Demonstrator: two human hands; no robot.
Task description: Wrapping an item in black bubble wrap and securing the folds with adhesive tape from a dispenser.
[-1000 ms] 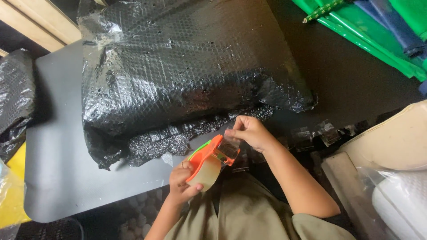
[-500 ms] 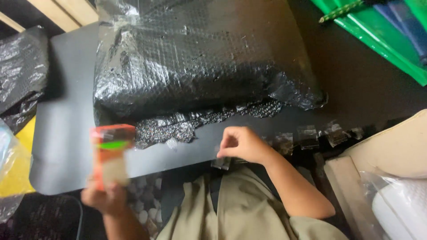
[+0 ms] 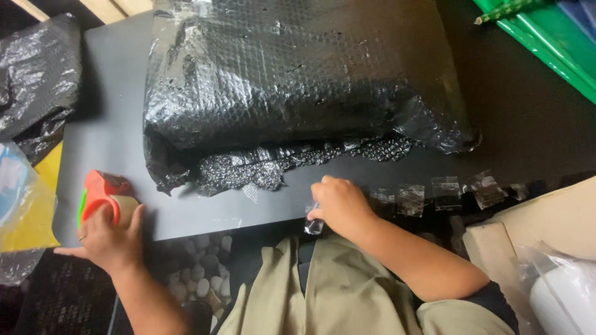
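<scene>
A big parcel wrapped in black bubble wrap point(image 3: 298, 80) lies on the dark grey table point(image 3: 112, 142), with a loose flap of wrap along its near side. An orange tape dispenser point(image 3: 99, 192) with a roll of clear tape stands at the table's front left corner. My left hand point(image 3: 108, 239) is just below it, fingers spread and thumb against the roll. My right hand point(image 3: 338, 205) pinches a short piece of clear tape point(image 3: 313, 224) at the table's front edge, near the flap.
Several cut pieces of clear tape point(image 3: 411, 200) hang along the front edge to the right. Green plastic sheets point(image 3: 546, 43) lie at the back right, crumpled black plastic point(image 3: 37, 80) and a yellow bag point(image 3: 25, 205) at the left, and a beige box point(image 3: 546, 223) at the right.
My left hand swung the dispenser away to the left and set it on the table corner. My right hand brought the torn tape piece down to the table edge.
</scene>
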